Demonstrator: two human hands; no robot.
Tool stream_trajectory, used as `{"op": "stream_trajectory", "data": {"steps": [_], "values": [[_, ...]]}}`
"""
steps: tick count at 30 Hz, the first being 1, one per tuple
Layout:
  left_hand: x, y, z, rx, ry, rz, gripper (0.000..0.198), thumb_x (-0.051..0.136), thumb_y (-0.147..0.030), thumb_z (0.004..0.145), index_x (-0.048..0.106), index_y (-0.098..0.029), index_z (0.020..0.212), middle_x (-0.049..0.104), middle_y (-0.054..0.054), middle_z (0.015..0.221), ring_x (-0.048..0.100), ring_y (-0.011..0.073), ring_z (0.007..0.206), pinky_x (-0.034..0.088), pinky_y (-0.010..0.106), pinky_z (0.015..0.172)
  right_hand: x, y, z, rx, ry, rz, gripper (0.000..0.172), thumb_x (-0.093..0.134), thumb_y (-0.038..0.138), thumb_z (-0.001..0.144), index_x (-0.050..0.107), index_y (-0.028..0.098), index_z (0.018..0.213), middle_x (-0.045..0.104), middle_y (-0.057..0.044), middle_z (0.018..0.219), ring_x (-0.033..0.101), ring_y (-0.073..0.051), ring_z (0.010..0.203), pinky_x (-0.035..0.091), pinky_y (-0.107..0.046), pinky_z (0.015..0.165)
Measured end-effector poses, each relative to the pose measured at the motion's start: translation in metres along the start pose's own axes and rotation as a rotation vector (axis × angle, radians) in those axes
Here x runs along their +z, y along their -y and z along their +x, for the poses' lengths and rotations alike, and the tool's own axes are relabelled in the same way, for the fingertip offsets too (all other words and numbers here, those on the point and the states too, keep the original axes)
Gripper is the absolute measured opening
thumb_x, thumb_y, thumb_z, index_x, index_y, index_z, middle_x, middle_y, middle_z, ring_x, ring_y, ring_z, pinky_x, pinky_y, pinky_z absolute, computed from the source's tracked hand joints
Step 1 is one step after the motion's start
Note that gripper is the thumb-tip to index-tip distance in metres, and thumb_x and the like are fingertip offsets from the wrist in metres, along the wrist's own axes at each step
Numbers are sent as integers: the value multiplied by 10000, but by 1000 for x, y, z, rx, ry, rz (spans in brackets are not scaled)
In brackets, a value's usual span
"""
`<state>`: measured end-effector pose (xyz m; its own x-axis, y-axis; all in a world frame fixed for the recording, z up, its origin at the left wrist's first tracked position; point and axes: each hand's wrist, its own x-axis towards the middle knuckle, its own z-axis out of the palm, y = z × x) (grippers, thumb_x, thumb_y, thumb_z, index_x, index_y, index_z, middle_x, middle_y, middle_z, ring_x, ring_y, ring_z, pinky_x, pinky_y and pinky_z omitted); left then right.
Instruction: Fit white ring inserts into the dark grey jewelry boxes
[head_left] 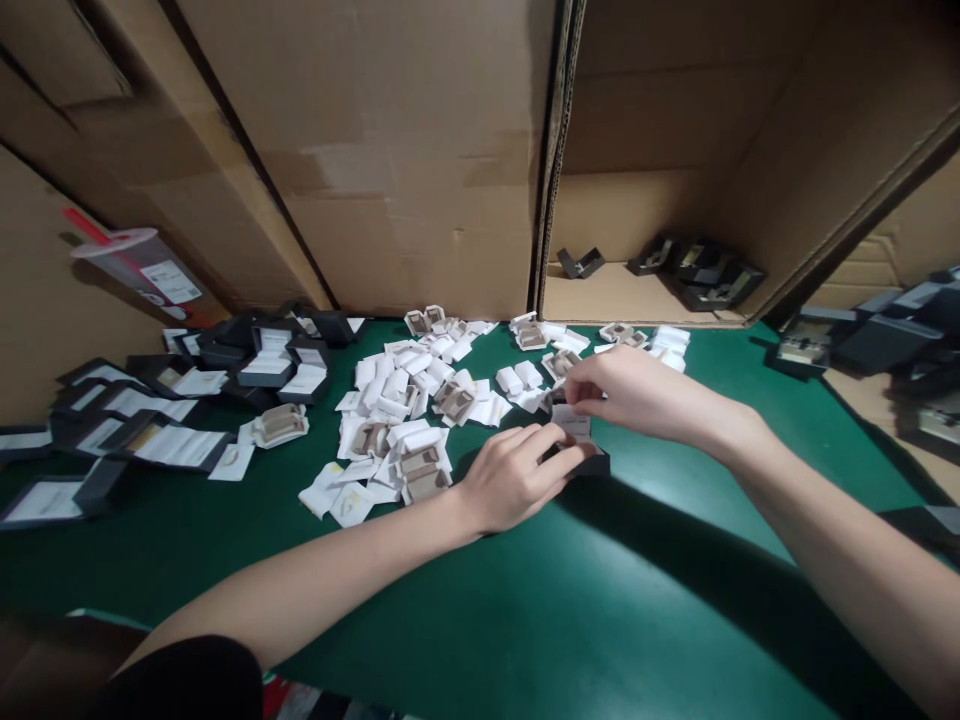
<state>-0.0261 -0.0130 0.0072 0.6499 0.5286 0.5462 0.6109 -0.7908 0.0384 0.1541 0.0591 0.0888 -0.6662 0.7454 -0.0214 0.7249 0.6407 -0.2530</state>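
My left hand curls round a small dark box on the green table, holding its near side. My right hand pinches a small white insert at the top of that same box, fingers pressed together. Just left of the hands lies a heap of white and beige inserts spread over the table's middle.
Open dark boxes with white linings lie in rows at the left. A large cardboard carton lying on its side stands behind, with dark boxes inside. More dark boxes sit at the right. A plastic cup leans far left.
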Motion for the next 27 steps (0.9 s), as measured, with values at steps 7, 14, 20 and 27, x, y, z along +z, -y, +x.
{"op": "stream_trajectory", "data": {"steps": [7,14,20,27], "values": [[-2,-1,2,10,4,10,239,475,-161,907,602,-157,1108,618,61,958,597,154,814,514,273,702,3,-2,2,-13,-32,-14,132,526,133,757,622,173,677,655,-49,750,555,-141,662,368,-255,587],[-2,-1,3,39,-31,32,223,493,-177,903,615,-171,1089,624,56,898,573,166,781,487,288,669,-2,-9,2,-211,7,67,212,546,245,833,679,223,997,646,-56,977,585,-171,817,419,-276,690],[0,-1,2,24,-6,-3,232,496,-182,905,609,-167,1107,627,59,947,589,165,822,506,288,721,-1,-9,4,-254,40,72,219,531,275,858,707,214,972,606,-65,951,577,-162,794,424,-285,719],[1,0,1,18,6,8,251,496,-168,895,595,-173,1126,620,60,960,595,162,825,517,289,728,-6,-3,2,-251,95,138,119,544,214,817,654,180,789,642,-36,855,564,-137,718,404,-254,633]]}}
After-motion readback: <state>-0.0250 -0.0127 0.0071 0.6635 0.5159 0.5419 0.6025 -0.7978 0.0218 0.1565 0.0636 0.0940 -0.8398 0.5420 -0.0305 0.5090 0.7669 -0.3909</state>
